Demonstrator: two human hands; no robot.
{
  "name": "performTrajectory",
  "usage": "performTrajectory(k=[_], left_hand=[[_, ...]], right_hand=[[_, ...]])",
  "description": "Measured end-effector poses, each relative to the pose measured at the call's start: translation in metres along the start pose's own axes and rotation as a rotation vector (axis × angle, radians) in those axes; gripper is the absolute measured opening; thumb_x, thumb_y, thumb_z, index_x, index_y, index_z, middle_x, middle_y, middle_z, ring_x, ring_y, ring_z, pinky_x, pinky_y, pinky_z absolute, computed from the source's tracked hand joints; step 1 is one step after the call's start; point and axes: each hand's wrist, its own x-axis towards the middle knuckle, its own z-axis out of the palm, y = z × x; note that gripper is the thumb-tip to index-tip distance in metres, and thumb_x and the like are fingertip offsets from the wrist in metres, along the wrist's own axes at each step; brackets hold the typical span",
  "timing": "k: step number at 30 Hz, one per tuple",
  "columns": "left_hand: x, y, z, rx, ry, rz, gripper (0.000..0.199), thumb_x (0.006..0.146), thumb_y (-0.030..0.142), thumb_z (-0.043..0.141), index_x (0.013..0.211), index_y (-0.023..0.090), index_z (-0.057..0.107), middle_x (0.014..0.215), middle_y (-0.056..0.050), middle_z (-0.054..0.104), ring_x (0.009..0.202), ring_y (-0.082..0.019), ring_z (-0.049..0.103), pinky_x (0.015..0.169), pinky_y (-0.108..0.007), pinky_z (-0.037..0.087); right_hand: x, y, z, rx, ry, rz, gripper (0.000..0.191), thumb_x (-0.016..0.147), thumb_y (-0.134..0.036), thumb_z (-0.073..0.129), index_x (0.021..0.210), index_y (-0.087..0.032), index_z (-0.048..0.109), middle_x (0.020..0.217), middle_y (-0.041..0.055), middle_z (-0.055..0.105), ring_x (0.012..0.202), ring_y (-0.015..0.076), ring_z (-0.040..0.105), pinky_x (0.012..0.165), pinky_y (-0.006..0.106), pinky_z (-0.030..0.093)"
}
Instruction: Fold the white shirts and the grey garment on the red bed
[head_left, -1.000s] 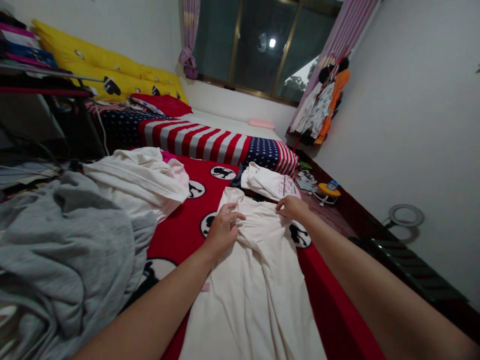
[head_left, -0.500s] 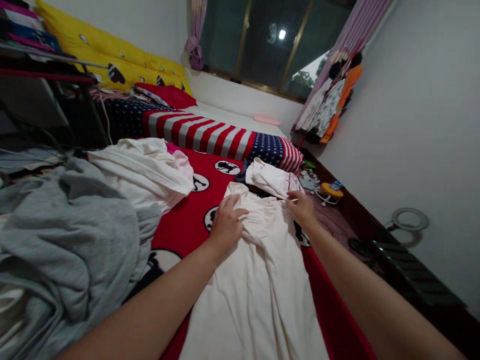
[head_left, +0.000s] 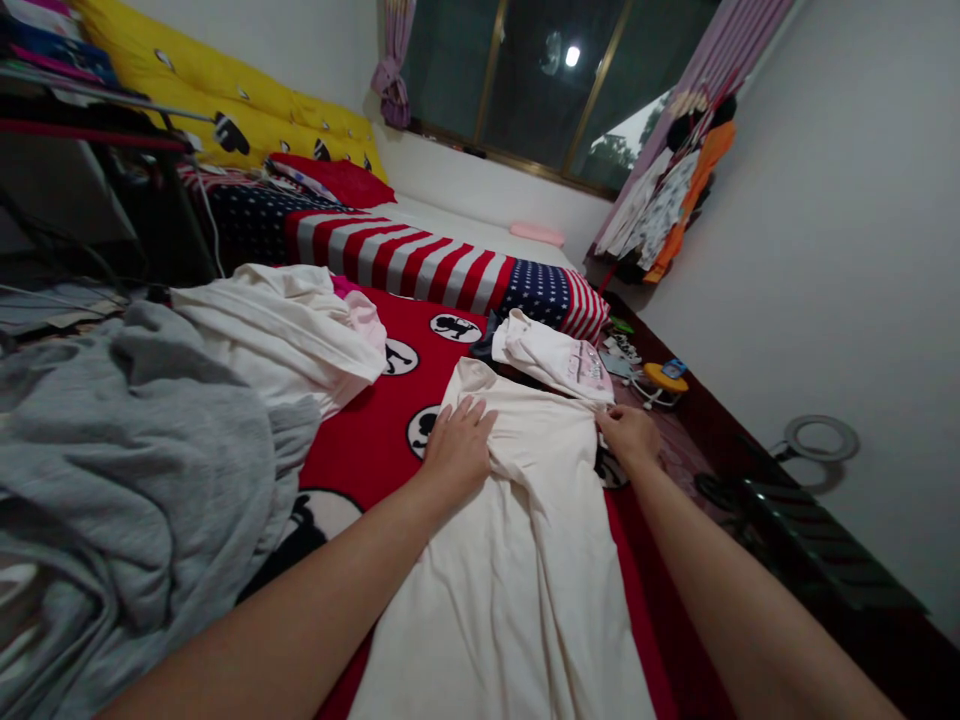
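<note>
Head view: cream garment [head_left: 517,560] lies lower-centre of frame on the red blanket [head_left: 360,440], my left hand [head_left: 459,445] spread flat on it, likely as an anchor, while my right hand [head_left: 630,435] pinches its top-right corner, likely to tension that edge.

Home bedroom | bed [head_left: 465,224] | red pillow [head_left: 352,183] | tied curtain [head_left: 391,88] | hanging clothes [head_left: 666,210]

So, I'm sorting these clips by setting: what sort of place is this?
Probably a bedroom in a home: there is what looks like a bed with a striped cover, a window with purple curtains, and hanging clothes near it.
</note>
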Motion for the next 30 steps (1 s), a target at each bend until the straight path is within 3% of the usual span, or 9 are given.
performTrajectory(k=[3,6,9,11,13,17,21,25,30], left_hand=[[0.0,0.002,-0.001,0.007,-0.009,-0.018,0.048,0.086,0.016,0.043,0.134,0.015,0.05,0.146,-0.01,0.044,0.139,-0.026,0.032,0.113,-0.046,0.024],[0.0,0.002,-0.002,0.001,-0.008,-0.005,0.047,0.086,0.016,0.044,0.133,0.016,0.051,0.146,-0.01,0.044,0.138,-0.027,0.032,0.112,-0.047,0.025],[0.0,-0.002,-0.002,-0.031,0.018,0.016,0.046,0.084,0.015,0.047,0.129,0.017,0.055,0.144,-0.01,0.046,0.137,-0.026,0.034,0.112,-0.047,0.027],[0.001,-0.006,-0.001,-0.071,0.065,0.026,0.043,0.081,0.013,0.049,0.122,0.019,0.061,0.14,-0.01,0.05,0.136,-0.025,0.036,0.111,-0.044,0.028],[0.001,-0.012,-0.001,-0.109,0.134,-0.009,0.037,0.079,0.012,0.051,0.111,0.02,0.068,0.133,-0.009,0.055,0.132,-0.025,0.04,0.11,-0.041,0.031],[0.003,-0.02,-0.002,-0.147,0.214,-0.113,0.032,0.077,0.012,0.053,0.1,0.02,0.074,0.124,-0.011,0.06,0.118,-0.026,0.051,0.107,-0.04,0.037],[0.005,-0.024,-0.004,-0.177,0.221,-0.16,0.036,0.075,0.011,0.052,0.102,0.017,0.074,0.127,-0.012,0.059,0.119,-0.027,0.052,0.106,-0.038,0.039],[0.002,-0.028,-0.01,-0.27,0.19,-0.155,0.034,0.077,0.012,0.05,0.101,0.017,0.074,0.131,-0.01,0.056,0.124,-0.026,0.048,0.109,-0.038,0.036],[-0.029,-0.038,-0.028,-0.293,0.041,0.026,0.034,0.081,0.011,0.048,0.106,0.014,0.072,0.135,-0.013,0.05,0.13,-0.025,0.044,0.11,-0.04,0.034]], right_hand=[[0.004,0.0,-0.004,-0.029,-0.046,0.008,0.029,0.075,-0.039,0.055,0.088,-0.02,0.074,0.093,0.0143,0.071,0.089,0.0303,0.066,0.068,0.035,0.047],[-0.002,-0.014,-0.011,-0.024,0.059,-0.082,0.036,0.077,-0.035,0.058,0.107,-0.018,0.068,0.108,0.0151,0.067,0.101,0.0308,0.062,0.079,0.039,0.047],[-0.027,-0.034,-0.011,0.081,0.189,-0.442,0.044,0.084,-0.036,0.053,0.124,-0.016,0.057,0.126,0.0145,0.059,0.116,0.0274,0.054,0.094,0.039,0.043],[-0.048,-0.043,-0.003,0.096,0.097,-0.708,0.049,0.091,-0.043,0.045,0.134,-0.019,0.05,0.139,0.0125,0.05,0.128,0.0262,0.044,0.104,0.041,0.036],[-0.065,-0.047,0.007,0.025,-0.07,-0.821,0.055,0.095,-0.049,0.035,0.143,-0.023,0.039,0.151,0.0086,0.036,0.138,0.0272,0.031,0.109,0.047,0.029],[-0.078,-0.05,0.014,-0.08,-0.244,-0.743,0.059,0.097,-0.053,0.025,0.149,-0.027,0.026,0.158,0.0038,0.018,0.145,0.0279,0.014,0.111,0.054,0.023],[-0.097,-0.053,-0.001,-0.102,-0.297,-0.651,0.058,0.097,-0.049,0.026,0.151,-0.025,0.023,0.158,0.0076,0.014,0.145,0.0304,0.011,0.11,0.057,0.022],[-0.145,-0.037,-0.021,-0.039,-0.319,-0.754,0.055,0.097,-0.043,0.034,0.149,-0.026,0.028,0.158,0.0091,0.018,0.144,0.0327,0.014,0.109,0.057,0.025],[-0.202,0.027,-0.045,0.175,-0.352,-1.021,0.047,0.096,-0.035,0.041,0.142,-0.024,0.042,0.153,0.0108,0.032,0.142,0.0277,0.024,0.11,0.055,0.029]])
